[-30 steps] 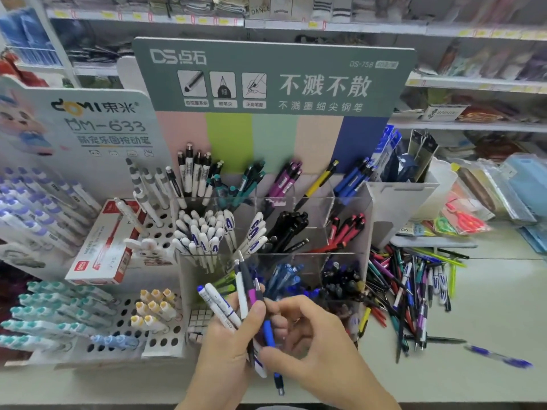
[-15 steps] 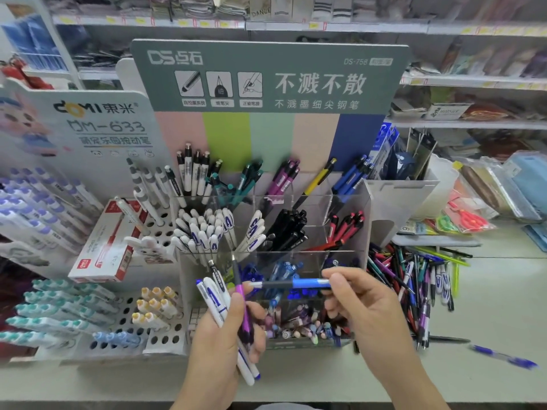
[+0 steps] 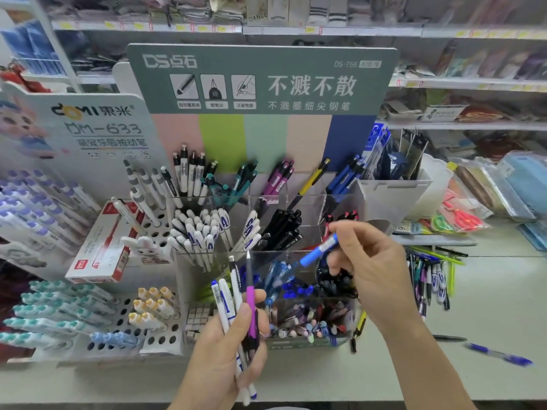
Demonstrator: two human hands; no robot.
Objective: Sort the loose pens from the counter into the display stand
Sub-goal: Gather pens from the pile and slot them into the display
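My left hand (image 3: 225,344) grips a bundle of pens (image 3: 236,294) upright in front of the display stand: white ones with blue print and a purple one with a black grip. My right hand (image 3: 367,261) pinches a blue pen (image 3: 318,251), tilted, its lower end over the middle-row compartment of blue pens in the clear acrylic display stand (image 3: 343,199). A pile of loose pens (image 3: 429,279) lies on the counter right of the stand. One blue pen (image 3: 500,355) lies apart at the right.
A white peg-hole stand (image 3: 159,338) with teal, yellow and white pens stands at the left, a red and white box (image 3: 100,247) leaning on it. Packaged goods (image 3: 488,196) crowd the back right. A black pen (image 3: 448,338) lies near my right forearm.
My right hand pulled the blue pen out of the left hand's bundle, carried it right and up, and now tips it down over the stand's blue-pen compartment. The left hand held still.
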